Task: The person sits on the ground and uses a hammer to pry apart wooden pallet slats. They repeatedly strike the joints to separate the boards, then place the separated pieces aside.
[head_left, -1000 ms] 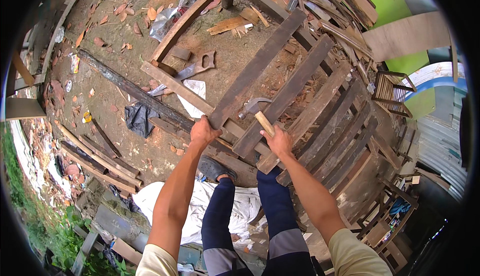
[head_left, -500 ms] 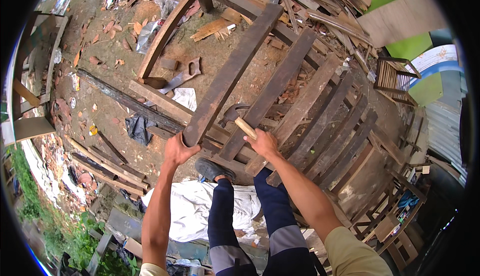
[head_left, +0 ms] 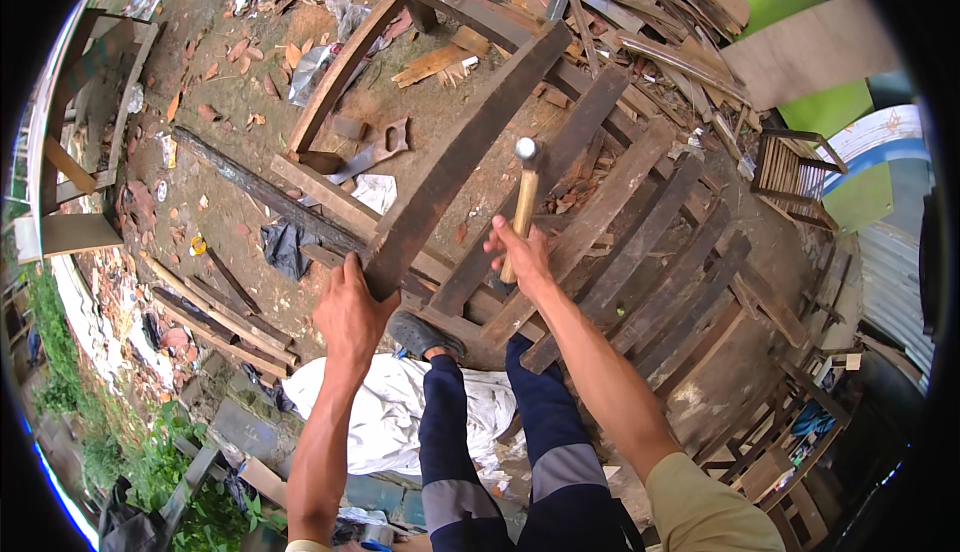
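My left hand (head_left: 352,317) is closed around the near end of a thick dark plank (head_left: 465,147), which slants away across a wooden frame (head_left: 345,67). In my right hand (head_left: 525,260) is a hammer (head_left: 525,204), gripped low on its pale wooden handle. The hammer's metal head points away from me, above the second slat (head_left: 585,124) and right of the thick plank. Some fingers of the right hand stick out loosely from the handle. More slats (head_left: 625,187) lie across the frame to the right, roughly side by side.
A handsaw (head_left: 385,144) lies on the ground inside the frame, near a white scrap (head_left: 375,193). Left of it are a long dark pole (head_left: 265,197) and a black plastic bag (head_left: 285,249). A white sack (head_left: 370,417) lies by my feet. Scrap wood (head_left: 670,62) is piled at the far right.
My right hand has swung the hammer upright, so its head has moved from beside the plank to farther away and right. My left hand keeps hold of the plank end.
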`<action>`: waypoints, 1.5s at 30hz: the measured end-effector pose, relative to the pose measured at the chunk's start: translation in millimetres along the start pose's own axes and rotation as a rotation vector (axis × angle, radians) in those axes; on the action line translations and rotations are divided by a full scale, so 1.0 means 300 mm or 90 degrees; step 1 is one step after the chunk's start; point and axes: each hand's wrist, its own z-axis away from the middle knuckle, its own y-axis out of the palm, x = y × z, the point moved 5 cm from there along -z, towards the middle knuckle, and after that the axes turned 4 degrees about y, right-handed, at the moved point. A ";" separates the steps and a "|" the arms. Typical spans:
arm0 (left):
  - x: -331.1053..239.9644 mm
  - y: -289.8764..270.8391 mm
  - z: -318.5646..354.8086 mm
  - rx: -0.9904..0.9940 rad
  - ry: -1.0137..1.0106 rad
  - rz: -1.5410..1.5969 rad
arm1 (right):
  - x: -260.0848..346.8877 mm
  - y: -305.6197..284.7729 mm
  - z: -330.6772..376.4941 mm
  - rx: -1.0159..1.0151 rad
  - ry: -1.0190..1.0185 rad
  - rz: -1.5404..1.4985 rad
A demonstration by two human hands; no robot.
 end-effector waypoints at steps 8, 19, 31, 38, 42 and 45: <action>-0.207 0.118 0.240 -0.068 -0.058 0.181 | 0.181 -0.005 -0.204 -0.025 0.066 -0.140; -0.323 0.293 0.526 -0.118 -0.124 0.460 | 0.205 -0.056 0.054 0.062 -0.047 -0.072; -0.147 0.712 1.367 0.106 -0.406 0.699 | -0.448 0.097 0.604 -0.014 -0.207 0.448; -0.022 0.904 1.982 0.083 -0.368 0.710 | -1.003 0.103 0.910 0.019 -0.213 0.677; 0.000 0.912 2.192 -0.093 -0.450 0.742 | -1.282 0.100 0.984 0.074 -0.222 0.706; 0.012 0.880 2.242 -0.201 -0.537 0.753 | -1.391 0.176 1.046 0.174 -0.055 0.682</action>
